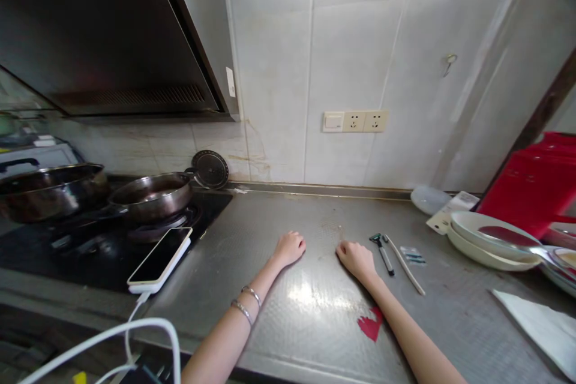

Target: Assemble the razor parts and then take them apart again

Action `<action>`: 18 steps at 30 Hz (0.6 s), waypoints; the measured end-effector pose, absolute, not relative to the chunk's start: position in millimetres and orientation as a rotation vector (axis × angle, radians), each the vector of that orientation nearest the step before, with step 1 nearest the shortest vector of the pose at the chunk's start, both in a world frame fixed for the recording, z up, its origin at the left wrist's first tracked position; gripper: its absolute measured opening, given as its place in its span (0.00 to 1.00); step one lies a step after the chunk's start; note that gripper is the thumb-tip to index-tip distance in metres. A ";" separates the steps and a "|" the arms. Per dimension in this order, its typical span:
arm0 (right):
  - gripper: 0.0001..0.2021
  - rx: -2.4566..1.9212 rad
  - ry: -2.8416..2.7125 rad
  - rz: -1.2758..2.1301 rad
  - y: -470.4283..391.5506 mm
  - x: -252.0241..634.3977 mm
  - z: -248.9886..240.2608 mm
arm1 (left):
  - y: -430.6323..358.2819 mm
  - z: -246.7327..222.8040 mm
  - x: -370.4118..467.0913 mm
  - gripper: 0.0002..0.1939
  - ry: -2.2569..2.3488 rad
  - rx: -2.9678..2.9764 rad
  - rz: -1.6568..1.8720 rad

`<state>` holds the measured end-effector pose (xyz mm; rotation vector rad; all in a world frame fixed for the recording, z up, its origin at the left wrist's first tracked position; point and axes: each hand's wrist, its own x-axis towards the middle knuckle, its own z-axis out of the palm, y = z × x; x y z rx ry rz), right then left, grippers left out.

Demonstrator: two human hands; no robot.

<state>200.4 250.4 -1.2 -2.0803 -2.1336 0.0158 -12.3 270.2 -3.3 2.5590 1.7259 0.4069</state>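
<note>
White cable (148,324) loops across the lower left corner, nearest the camera. Clock positions below take 12 o'clock as the direction of the wall.

Left hand (290,248): clenched loosely, fingers curled under, resting on the steel counter (270,210). Two metal bangles (242,311) encircle its wrist. Whether the curled fingers enclose anything cannot be told.

Right hand (357,259): clenched loosely in the same manner, resting on the counter at the left hand's 3 o'clock, with a gap between the two. The inside of its palm is likewise hidden.

Items nearest the right hand: the razor (384,257) lies flat on the counter at its 3 o'clock, just beside the hand and apart from it, head toward 11 o'clock and handle end toward 5 o'clock. Next outward, at 3 o'clock, lie a slender white rod (405,266) and then a small clear packet (413,255). A red scrap (371,326) lies near 6 o'clock, close along the right forearm; contact with the forearm cannot be determined.

Peripheral items: the phone (159,258) lies at the left hand's 9 o'clock, and the shallow pan (155,199) sits on the stove (90,264) at 10 o'clock. Stacked bowls (486,249) stand well apart at the right hand's 3 o'clock.
</note>
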 end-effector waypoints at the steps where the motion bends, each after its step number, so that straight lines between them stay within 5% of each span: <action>1: 0.20 -2.084 -2.131 0.017 250.7 200.4 -1.0 | 271.0 -3.9 -12.5 0.15 1.721 2.563 0.404; 18: 0.19 -2.086 -2.123 0.008 254.7 201.8 -3.7 | 274.6 -4.0 -4.8 0.17 1.964 2.397 0.306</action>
